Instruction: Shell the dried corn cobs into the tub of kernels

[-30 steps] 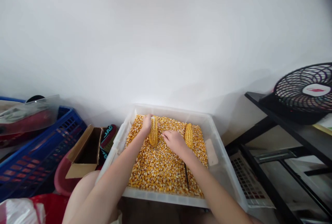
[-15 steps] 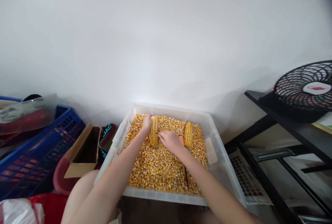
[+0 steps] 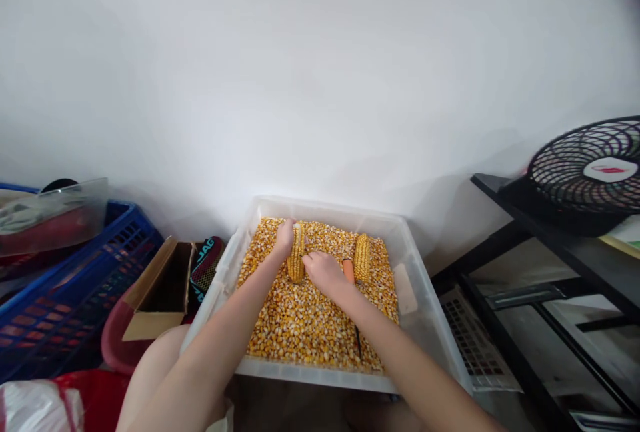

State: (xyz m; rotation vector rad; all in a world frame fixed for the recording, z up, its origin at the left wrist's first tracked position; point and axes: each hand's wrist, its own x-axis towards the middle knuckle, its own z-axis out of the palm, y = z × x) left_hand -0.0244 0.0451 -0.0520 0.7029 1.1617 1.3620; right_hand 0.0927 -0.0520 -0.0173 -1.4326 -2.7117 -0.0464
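I see my left hand (image 3: 283,237) wrapped around the far end of a yellow dried corn cob (image 3: 297,253), fingers closed on it, holding it lying lengthways on the heap of loose yellow corn kernels (image 3: 305,319). My right hand (image 3: 324,271) sits just right of that cob, fingers curled shut over an orange-handled tool (image 3: 348,269); only the handle end shows past my knuckles, so I cannot tell what kind of tool it is, nor whether its tip meets the cob. Both hands are over the far half of a translucent white plastic tub (image 3: 425,315), which holds the kernels across its whole floor. A second yellow corn cob (image 3: 362,258) lies on the kernels just right of the orange handle, apart from my hands. A thin dark rod (image 3: 357,337) lies on the kernels beside my right forearm. Left of the tub sit an open brown cardboard box (image 3: 160,285), a blue plastic lattice crate (image 3: 75,292) and a red plastic basin (image 3: 117,345). On the right, a black round fan (image 3: 585,175) rests on a black metal shelf (image 3: 505,195).
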